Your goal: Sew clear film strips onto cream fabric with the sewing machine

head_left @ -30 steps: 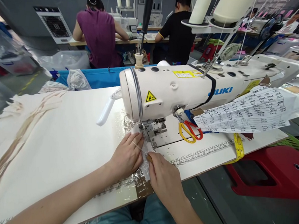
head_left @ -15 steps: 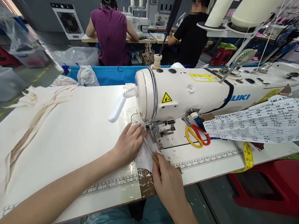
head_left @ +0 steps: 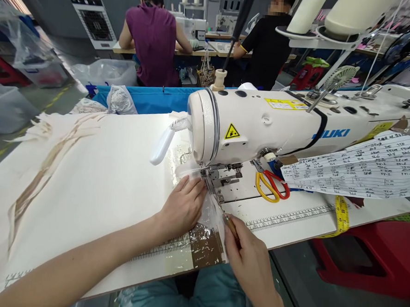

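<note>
A sheer white cloth (head_left: pixel 209 211) lies on the table (head_left: pixel 121 167) at the working end of a white sewing machine (head_left: pixel 262 120), its long axis running from near right to far left. The left hand (head_left: pixel 184 203), the closer of the two to the machine's working end, rests on the cloth with fingers stretched out side by side, gripping nothing that can be seen. At the near right, the right hand (head_left: pixel 246 244) has its fingers closed around a wooden-handled tool (head_left: pixel 231 227); the cloth lies left of those fingers, and the slim metal shaft points far left, along the cloth's run. Its tip is hard to make out beneath the machine. To the right are red-and-yellow scissors (head_left: pixel 273 186), handwritten sheets (head_left: pixel 357 167) and a yellow tape measure (head_left: pixel 342 215); pale strips (head_left: pixel 48 162) lie at far left. Beyond, co-workers in purple (head_left: pixel 151 43) and black (head_left: pixel 268 51) sit facing away.
</note>
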The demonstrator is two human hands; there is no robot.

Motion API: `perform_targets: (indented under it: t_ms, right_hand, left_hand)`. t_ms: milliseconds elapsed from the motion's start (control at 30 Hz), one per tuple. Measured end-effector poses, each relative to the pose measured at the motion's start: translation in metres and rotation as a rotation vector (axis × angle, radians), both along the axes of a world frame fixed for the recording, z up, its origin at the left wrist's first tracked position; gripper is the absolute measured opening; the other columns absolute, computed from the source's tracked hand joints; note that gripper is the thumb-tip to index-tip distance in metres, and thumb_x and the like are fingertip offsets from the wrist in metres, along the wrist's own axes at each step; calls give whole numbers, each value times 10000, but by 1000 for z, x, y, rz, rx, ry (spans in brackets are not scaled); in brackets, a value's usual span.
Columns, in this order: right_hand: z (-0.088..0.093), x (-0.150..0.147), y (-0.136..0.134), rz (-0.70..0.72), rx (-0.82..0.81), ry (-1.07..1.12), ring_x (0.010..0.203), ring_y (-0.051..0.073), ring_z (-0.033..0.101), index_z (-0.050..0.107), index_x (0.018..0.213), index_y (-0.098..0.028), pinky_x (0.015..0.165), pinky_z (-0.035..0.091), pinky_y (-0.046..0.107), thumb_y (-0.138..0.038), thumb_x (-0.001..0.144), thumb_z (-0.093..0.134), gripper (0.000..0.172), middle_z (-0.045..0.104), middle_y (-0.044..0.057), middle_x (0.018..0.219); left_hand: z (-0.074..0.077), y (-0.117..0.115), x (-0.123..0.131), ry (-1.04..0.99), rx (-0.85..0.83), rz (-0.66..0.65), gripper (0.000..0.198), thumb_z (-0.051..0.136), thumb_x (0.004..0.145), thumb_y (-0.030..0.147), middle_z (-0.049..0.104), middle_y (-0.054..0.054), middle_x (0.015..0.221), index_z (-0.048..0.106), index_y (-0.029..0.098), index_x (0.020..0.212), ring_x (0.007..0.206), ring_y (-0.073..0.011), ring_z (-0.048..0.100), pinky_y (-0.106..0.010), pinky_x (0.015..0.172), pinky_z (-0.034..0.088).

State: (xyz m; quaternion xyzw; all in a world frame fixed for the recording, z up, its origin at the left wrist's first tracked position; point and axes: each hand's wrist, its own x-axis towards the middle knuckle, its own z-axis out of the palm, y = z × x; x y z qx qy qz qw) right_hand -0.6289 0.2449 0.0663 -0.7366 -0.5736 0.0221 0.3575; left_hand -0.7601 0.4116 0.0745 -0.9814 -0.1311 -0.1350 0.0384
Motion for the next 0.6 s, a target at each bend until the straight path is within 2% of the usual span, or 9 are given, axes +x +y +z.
perform_targets:
  t_ms: [167,333,600]
  right_hand:
    - [-10,9,-7,-27,-13,229,776,194,711,614,1157,-185,634,553,250,-307,1016,402,282,738,65,900]
    - [-10,9,-7,-38,-20,285,633,172,662,636,1124,-193,588,534,240,-349,1011,421,289,703,30,770]
    - [-11,9,-6,-44,0,292,647,170,684,638,1125,-184,605,552,236,-339,1000,445,278,740,48,857]
  left_hand:
    - [1,-6,1,-17,-4,36,445,385,970,296,590,-169,1331,592,49,1277,1286,-306,476,-495,1147,298]
    - [0,-10,1,31,-8,38,457,428,948,275,557,-196,1359,553,36,1317,1302,-320,458,-494,1138,305]
    - [-3,-12,2,34,-37,43,504,429,934,280,527,-220,1387,514,9,1350,1319,-334,451,-481,1149,308]
